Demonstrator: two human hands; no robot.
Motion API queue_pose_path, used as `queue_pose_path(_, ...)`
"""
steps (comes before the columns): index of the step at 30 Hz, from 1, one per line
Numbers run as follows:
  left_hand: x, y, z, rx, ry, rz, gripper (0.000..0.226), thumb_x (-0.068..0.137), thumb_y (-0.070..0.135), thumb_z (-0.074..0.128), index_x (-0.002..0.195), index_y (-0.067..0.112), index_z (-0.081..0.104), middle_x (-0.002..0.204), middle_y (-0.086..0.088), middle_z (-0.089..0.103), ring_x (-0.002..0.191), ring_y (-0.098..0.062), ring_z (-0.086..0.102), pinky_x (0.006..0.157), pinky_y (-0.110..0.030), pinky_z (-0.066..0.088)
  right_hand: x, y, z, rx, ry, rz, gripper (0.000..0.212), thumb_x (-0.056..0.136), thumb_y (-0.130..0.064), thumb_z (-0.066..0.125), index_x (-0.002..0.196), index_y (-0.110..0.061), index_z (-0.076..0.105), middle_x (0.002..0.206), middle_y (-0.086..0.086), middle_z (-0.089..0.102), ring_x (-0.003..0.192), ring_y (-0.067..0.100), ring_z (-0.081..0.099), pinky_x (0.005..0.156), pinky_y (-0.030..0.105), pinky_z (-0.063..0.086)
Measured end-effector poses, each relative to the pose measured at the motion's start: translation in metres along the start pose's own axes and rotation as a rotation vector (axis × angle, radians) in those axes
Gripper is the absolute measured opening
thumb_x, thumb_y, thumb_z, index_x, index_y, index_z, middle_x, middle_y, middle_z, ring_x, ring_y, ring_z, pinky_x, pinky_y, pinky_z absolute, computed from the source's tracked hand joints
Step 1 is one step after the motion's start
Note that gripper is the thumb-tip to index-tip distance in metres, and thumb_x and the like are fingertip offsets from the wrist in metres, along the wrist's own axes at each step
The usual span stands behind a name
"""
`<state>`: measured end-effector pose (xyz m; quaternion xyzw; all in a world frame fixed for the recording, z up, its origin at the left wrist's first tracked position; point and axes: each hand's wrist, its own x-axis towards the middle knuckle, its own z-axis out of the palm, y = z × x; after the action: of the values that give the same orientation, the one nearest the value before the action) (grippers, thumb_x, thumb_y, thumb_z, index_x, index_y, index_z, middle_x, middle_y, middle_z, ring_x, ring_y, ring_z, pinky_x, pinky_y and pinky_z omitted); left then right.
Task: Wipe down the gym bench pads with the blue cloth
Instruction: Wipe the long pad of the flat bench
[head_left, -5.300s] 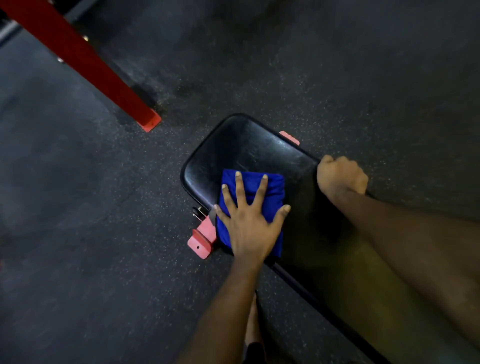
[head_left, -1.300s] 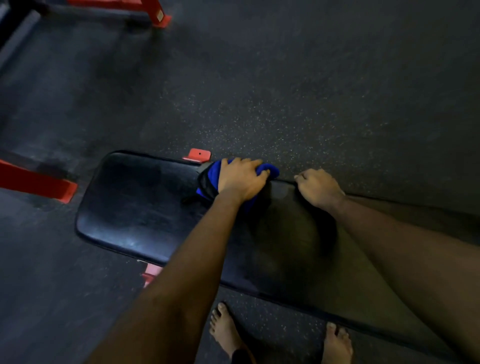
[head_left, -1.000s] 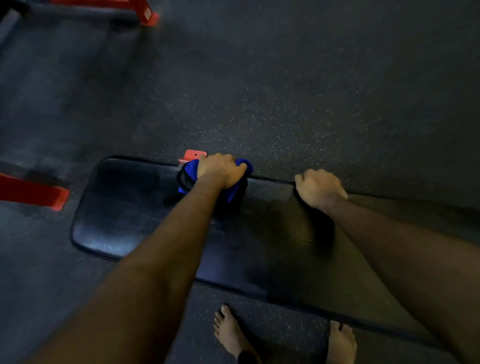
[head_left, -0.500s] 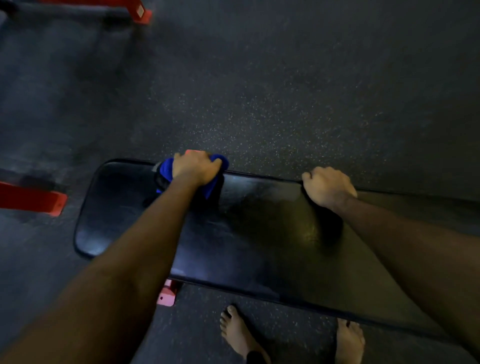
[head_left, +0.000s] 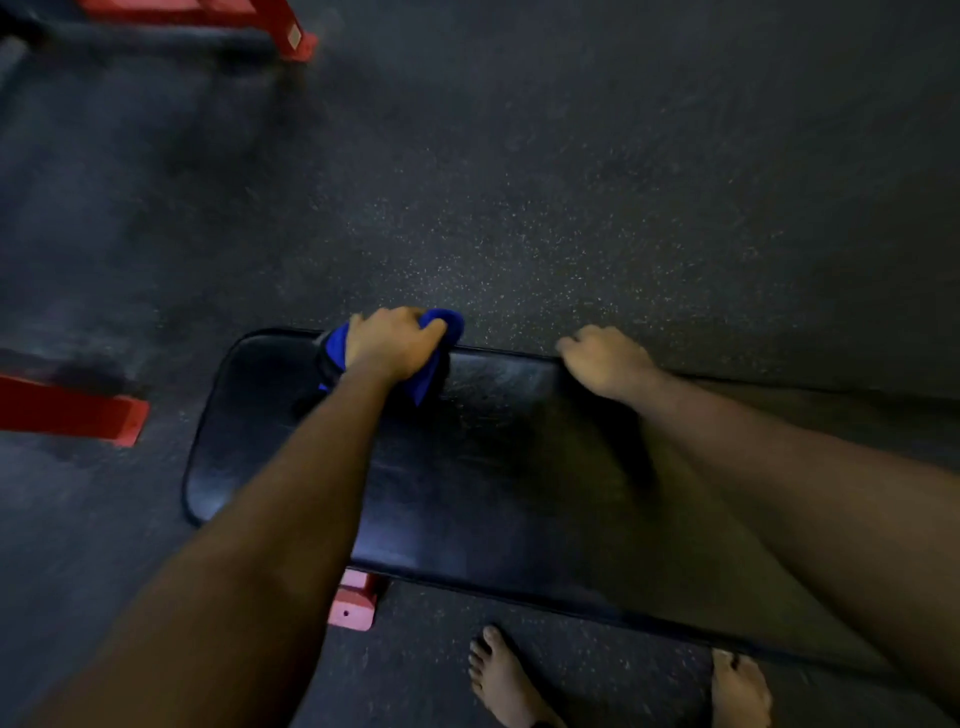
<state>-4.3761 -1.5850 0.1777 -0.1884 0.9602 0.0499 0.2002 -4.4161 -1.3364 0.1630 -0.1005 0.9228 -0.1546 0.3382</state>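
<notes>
Gripping one blue cloth (head_left: 427, 383) in left hand (head_left: 395, 345) fingers, right hand (head_left: 605, 364) fingers hooking one bench pad (head_left: 467, 493) edge, two feet (head_left: 501, 675)

- Pad (head_left: 467, 493): a long black bench cushion with rounded corners and a faintly glossy, scuffed top. It lies flat across the middle of the frame, running from centre left towards the lower right, where it sinks into shadow.
- Cloth (head_left: 427, 379): bright blue and bunched up, pressed on the pad's far edge just left of the frame's centre. The left hand (head_left: 392, 340) grips it, and blue folds show on both sides of the fist, with one corner trailing onto the pad.
</notes>
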Motion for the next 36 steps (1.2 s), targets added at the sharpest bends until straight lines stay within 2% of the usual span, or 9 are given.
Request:
queue_pose_path(5,-0.011,0.046,0.017,0.042,0.076,-0.120,0.050,0.090,0.046,0.035,0.110,0.017,0.071,0.114,-0.013,0.068,0.113,-0.030,0.055,0.105,-0.045,0.029,0.006,-0.023,0.014,-0.088,0.084,0.124,0.048,0.103,-0.037,0.023,0.113,-0.013,0.063,0.119,0.011,0.062,0.105,0.030,0.059,0.083,0.039,0.041)
queue_pose_path(10,-0.017,0.009,0.003,-0.057,0.041,0.237,0.029,0.094,0.043,0.041,0.098,0.026,0.064,0.104,-0.010,0.069,0.104,-0.031,0.059,0.096,-0.041,0.034,0.018,-0.052,0.005,-0.120,-0.079,0.134,0.042,0.101,-0.034,0.028,0.114,-0.015,0.062,0.125,0.012,0.061,0.107,0.029,0.058,0.086,0.038,0.043)
queue_pose_path(13,0.011,-0.049,-0.006,-0.048,0.018,0.072,0.039,0.097,0.046,0.037,0.117,0.025,0.064,0.116,-0.013,0.068,0.110,-0.031,0.058,0.101,-0.041,0.031,0.028,-0.072,0.020,-0.037,-0.011,0.067,0.048,0.102,-0.036,0.025,0.118,-0.008,0.061,0.124,0.015,0.060,0.108,0.032,0.057,0.084,0.038,0.039)
queue_pose_path(18,0.020,-0.045,0.007,0.068,0.088,-0.171,0.050,0.092,0.046,0.034,0.109,0.015,0.069,0.113,-0.015,0.068,0.110,-0.032,0.057,0.104,-0.046,0.030,0.023,-0.079,0.024,-0.083,0.027,0.105,0.049,0.103,-0.036,0.024,0.115,-0.009,0.063,0.121,0.015,0.062,0.101,0.030,0.057,0.083,0.039,0.040)
queue_pose_path(22,-0.006,-0.012,0.009,0.027,0.144,0.067,0.039,0.089,0.043,0.040,0.101,0.020,0.070,0.104,-0.010,0.070,0.103,-0.030,0.058,0.096,-0.042,0.032,0.033,-0.117,0.020,-0.126,-0.048,0.217,0.046,0.101,-0.035,0.032,0.127,-0.012,0.061,0.133,0.013,0.058,0.118,0.030,0.057,0.098,0.040,0.046)
queue_pose_path(25,0.006,-0.058,0.002,-0.035,0.121,0.138,0.035,0.093,0.043,0.041,0.111,0.025,0.065,0.110,-0.013,0.069,0.108,-0.031,0.059,0.094,-0.040,0.034,0.044,-0.137,0.040,-0.115,0.072,0.172,0.047,0.099,-0.038,0.032,0.118,-0.013,0.067,0.119,0.011,0.066,0.107,0.029,0.062,0.087,0.039,0.046)
queue_pose_path(28,0.026,-0.105,0.000,-0.029,0.163,-0.054,0.041,0.094,0.045,0.038,0.112,0.022,0.067,0.112,-0.014,0.069,0.111,-0.032,0.057,0.099,-0.042,0.033,0.042,-0.133,0.051,-0.117,0.201,0.164,0.051,0.098,-0.039,0.030,0.103,-0.010,0.070,0.105,0.013,0.069,0.094,0.030,0.065,0.075,0.036,0.042)
queue_pose_path(33,0.039,-0.098,-0.001,-0.013,0.166,-0.257,0.048,0.090,0.047,0.035,0.098,0.015,0.071,0.102,-0.014,0.069,0.106,-0.031,0.056,0.107,-0.051,0.027,0.040,-0.136,0.050,-0.155,0.225,0.164,0.054,0.098,-0.043,0.028,0.090,-0.010,0.071,0.091,0.011,0.070,0.083,0.027,0.065,0.076,0.038,0.048)
queue_pose_path(36,0.020,-0.086,0.004,0.030,0.194,-0.033,0.041,0.089,0.043,0.038,0.100,0.019,0.070,0.104,-0.010,0.070,0.105,-0.030,0.056,0.103,-0.048,0.029,0.039,-0.137,0.049,-0.157,0.235,0.174,0.053,0.099,-0.043,0.029,0.084,-0.011,0.068,0.086,0.010,0.068,0.078,0.027,0.063,0.073,0.037,0.048)
